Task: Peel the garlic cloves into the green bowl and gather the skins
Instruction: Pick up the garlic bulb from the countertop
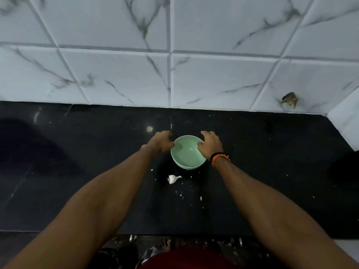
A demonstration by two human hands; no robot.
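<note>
- Bowl: the green bowl [188, 152] sits on the black countertop [77, 171], a little way out from the tiled wall [174, 65], and nothing can be made out inside it.
- The left hand [160, 141] is at the bowl's left rim with fingers curled; its fingertips are turned away from the camera, so whether they grip the rim or only touch it cannot be told.
- The right hand [210, 145] is at the right rim, its thumb over the edge; blur leaves the grip unclear here too.
- A dark and orange wristband [220, 157] circles the right wrist.
- A whole garlic bulb [173, 179] lies on the counter just in front of the bowl, apart from it and from both hands.
- Small white skin flakes [181, 194] are scattered near the bulb.
- A brownish patch [290, 100] marks the wall at the right; what it is cannot be told.
</note>
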